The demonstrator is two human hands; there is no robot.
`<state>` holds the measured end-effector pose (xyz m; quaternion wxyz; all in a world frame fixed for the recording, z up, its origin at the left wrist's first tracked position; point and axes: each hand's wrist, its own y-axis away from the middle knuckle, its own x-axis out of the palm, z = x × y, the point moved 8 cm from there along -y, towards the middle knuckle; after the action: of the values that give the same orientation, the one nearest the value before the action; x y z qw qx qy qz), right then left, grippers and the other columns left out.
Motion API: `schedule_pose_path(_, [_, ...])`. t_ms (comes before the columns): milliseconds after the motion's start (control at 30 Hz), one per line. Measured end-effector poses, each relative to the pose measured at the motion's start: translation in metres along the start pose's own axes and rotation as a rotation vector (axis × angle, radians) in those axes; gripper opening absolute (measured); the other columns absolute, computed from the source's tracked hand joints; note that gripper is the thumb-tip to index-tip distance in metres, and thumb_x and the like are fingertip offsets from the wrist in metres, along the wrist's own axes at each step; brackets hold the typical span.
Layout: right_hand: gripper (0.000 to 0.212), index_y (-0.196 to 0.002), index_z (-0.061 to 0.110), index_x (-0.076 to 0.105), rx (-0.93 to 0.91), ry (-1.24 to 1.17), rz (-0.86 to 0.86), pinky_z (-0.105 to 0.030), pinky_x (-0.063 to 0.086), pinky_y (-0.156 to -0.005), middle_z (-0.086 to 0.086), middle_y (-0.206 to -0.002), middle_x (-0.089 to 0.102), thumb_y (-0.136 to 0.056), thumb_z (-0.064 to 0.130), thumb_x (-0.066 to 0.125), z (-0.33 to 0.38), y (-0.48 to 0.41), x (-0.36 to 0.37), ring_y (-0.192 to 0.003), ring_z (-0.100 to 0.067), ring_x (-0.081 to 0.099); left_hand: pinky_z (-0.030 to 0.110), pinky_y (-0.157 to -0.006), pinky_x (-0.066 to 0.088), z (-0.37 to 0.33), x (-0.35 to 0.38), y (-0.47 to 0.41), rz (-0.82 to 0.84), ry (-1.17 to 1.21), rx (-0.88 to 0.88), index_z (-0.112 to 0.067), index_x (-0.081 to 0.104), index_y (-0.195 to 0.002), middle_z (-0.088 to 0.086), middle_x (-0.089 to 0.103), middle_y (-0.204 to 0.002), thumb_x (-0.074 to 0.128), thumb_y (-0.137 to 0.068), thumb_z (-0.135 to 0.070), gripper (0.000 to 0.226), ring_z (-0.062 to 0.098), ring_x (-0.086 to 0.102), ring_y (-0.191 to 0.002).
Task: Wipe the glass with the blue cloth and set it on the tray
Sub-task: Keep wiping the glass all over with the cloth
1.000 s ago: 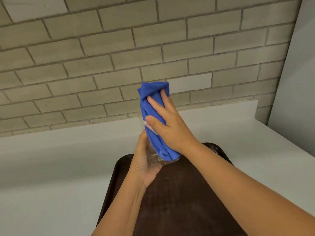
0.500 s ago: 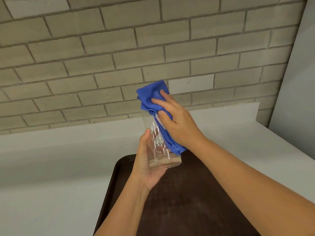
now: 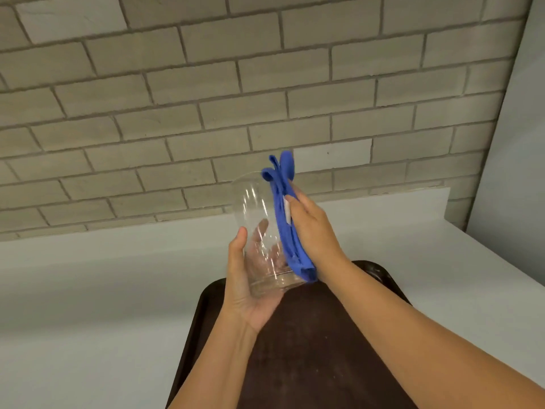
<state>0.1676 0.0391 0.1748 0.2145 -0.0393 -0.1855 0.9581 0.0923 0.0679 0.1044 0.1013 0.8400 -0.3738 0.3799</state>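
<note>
A tall clear glass (image 3: 256,219) is held in the air above the far end of the dark brown tray (image 3: 309,349), tilted slightly to the left. My left hand (image 3: 246,290) grips it around the base, thumb up its left side. My right hand (image 3: 312,228) presses the folded blue cloth (image 3: 287,219) flat against the glass's right side; a white tag shows at the cloth's edge. The cloth's top sticks up past the rim. My fingers show through the glass.
The tray lies on a white counter (image 3: 88,290) that runs back to a low white upstand and a grey brick wall (image 3: 206,98). A pale wall panel (image 3: 513,143) closes off the right side.
The cloth has slid from covering the front of the glass round to its right side, baring most of the glass. My right hand moved right with it; the glass turned a little.
</note>
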Motion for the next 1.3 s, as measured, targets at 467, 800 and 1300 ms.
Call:
schedule_pose_path(467, [0.028, -0.109, 0.023, 0.062, 0.313, -0.500, -0.227, -0.045, 0.051, -0.091, -0.009, -0.108, 0.068, -0.092, 0.033, 0.042, -0.053, 0.046, -0.004, -0.096, -0.024, 0.066, 0.013, -0.059, 0.049, -0.059, 0.018, -0.007, -0.331, -0.927, 0.361, -0.031, 0.039, -0.135, -0.004, 0.060, -0.098, 0.052, -0.081, -0.051, 0.059, 0.001, 0.058, -0.082])
schedule_pose_path(800, [0.032, -0.114, 0.060, 0.038, 0.078, -0.231, -0.107, -0.016, 0.049, -0.089, 0.019, -0.123, 0.056, -0.087, 0.044, 0.041, -0.024, 0.064, 0.009, -0.105, 0.006, 0.057, 0.024, -0.073, 0.047, -0.047, 0.019, 0.017, -0.442, -1.036, 0.231, -0.028, 0.033, -0.127, -0.008, 0.049, -0.115, 0.066, -0.065, -0.057, 0.076, 0.012, 0.058, -0.099])
schedule_pose_path(1300, [0.074, -0.139, 0.040, 0.020, -0.292, 0.335, 0.118, -0.031, 0.020, -0.114, 0.016, -0.154, 0.003, -0.078, 0.040, 0.062, 0.062, 0.028, 0.037, -0.140, -0.002, 0.009, 0.033, -0.081, 0.056, -0.049, 0.041, 0.011, 0.125, -0.125, 0.017, -0.025, 0.067, -0.109, -0.001, 0.072, -0.109, 0.060, -0.072, -0.052, 0.047, 0.015, 0.065, -0.104])
